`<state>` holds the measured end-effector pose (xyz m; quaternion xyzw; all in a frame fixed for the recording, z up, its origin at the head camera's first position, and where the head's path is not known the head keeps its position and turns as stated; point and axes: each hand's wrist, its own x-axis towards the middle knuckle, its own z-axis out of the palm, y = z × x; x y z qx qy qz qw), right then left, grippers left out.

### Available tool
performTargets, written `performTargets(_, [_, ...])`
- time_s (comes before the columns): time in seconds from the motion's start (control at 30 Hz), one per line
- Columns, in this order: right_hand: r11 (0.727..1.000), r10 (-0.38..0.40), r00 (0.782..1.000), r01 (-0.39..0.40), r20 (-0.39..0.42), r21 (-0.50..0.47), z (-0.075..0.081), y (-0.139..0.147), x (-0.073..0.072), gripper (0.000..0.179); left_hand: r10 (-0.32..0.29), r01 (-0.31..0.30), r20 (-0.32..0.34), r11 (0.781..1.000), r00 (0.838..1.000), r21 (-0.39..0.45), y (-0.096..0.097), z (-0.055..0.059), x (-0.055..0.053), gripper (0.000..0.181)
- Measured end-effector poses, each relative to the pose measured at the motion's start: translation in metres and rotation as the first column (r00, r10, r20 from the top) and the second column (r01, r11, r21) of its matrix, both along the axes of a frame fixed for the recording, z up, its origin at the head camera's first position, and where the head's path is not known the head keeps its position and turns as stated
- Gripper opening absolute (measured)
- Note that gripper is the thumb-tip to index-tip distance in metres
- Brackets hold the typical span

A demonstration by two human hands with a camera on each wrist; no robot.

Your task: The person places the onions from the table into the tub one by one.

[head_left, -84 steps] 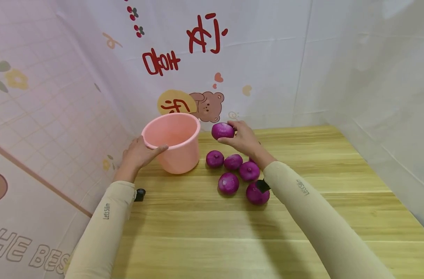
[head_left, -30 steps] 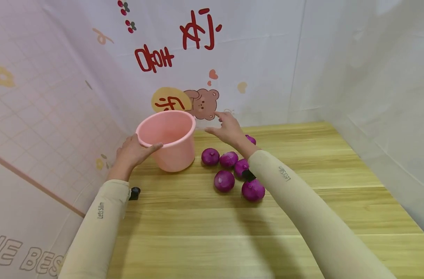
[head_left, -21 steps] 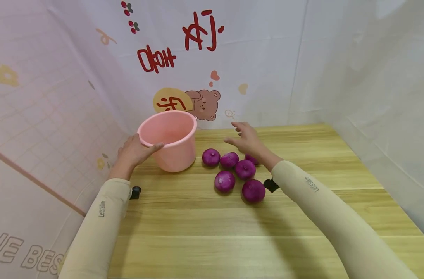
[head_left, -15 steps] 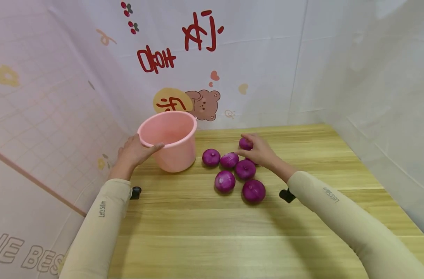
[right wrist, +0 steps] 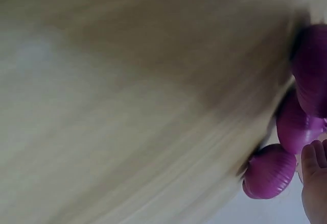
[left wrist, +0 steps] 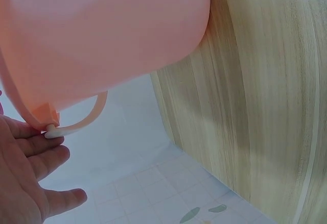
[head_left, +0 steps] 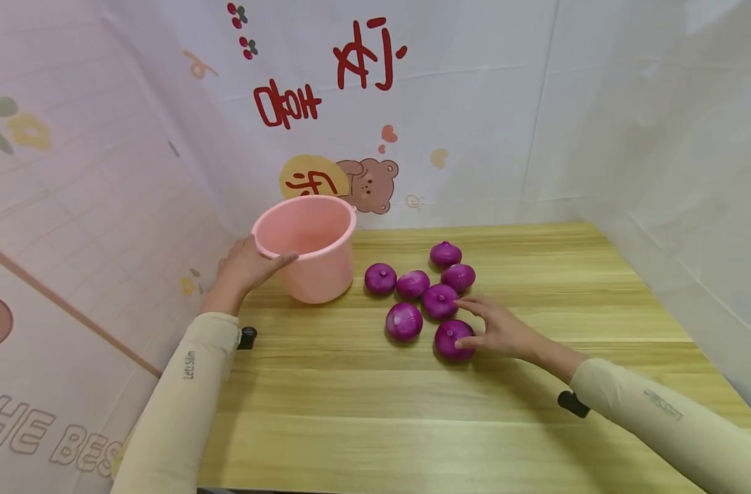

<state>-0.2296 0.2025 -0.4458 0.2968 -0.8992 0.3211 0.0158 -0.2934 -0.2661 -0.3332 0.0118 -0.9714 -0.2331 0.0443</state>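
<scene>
My left hand [head_left: 246, 266] holds the rim of a pink plastic bucket [head_left: 320, 278], thumb along the front of the rim and fingers outside. The left wrist view shows those fingers [left wrist: 48, 157] beside the bucket's handle [left wrist: 89, 119]. My right hand [head_left: 505, 333] is spread at a red onion [head_left: 451, 335], the nearest on the right. Its thumb overlaps that onion, and its other fingertips reach toward the red onion [head_left: 440, 302] just behind. In the right wrist view, the hand [right wrist: 317, 180] shows at the right edge beside several onions. The bucket's bottom is hidden.
More red onions lie loosely grouped: one at front left [head_left: 403, 322], one nearest the bucket [head_left: 380, 279], one at the back [head_left: 445, 254]. All rest on a wooden tabletop [head_left: 338, 425]. White printed cloth [head_left: 468, 123] hangs behind and at both sides.
My right hand earlier held an onion near the bucket, then had none. It moved right to the back onion, then came forward to the front right one. My left hand stayed on the rim.
</scene>
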Motion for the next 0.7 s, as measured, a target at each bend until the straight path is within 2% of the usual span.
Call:
performTargets(0.2, [0.997, 0.038, 0.999, -0.038, 0.005, 0.07, -0.009, 0.002, 0.009, 0.083, -0.015, 0.015, 0.004, 1.0, 1.0, 0.012, 0.0, 0.001, 0.002, 0.107])
performTargets(0.53, [0.996, 0.051, 0.998, -0.053, 0.02, 0.078, -0.01, 0.0, 0.017, 0.076, -0.014, 0.014, -0.001, 1.0, 1.0, 0.007, 0.0, 0.002, 0.004, 0.105])
performTargets(0.7, [0.996, 0.055, 0.998, -0.055, -0.002, 0.07, -0.008, -0.001, 0.017, 0.072, -0.005, 0.005, 0.008, 1.0, 1.0, 0.004, -0.001, 0.003, 0.004, 0.107])
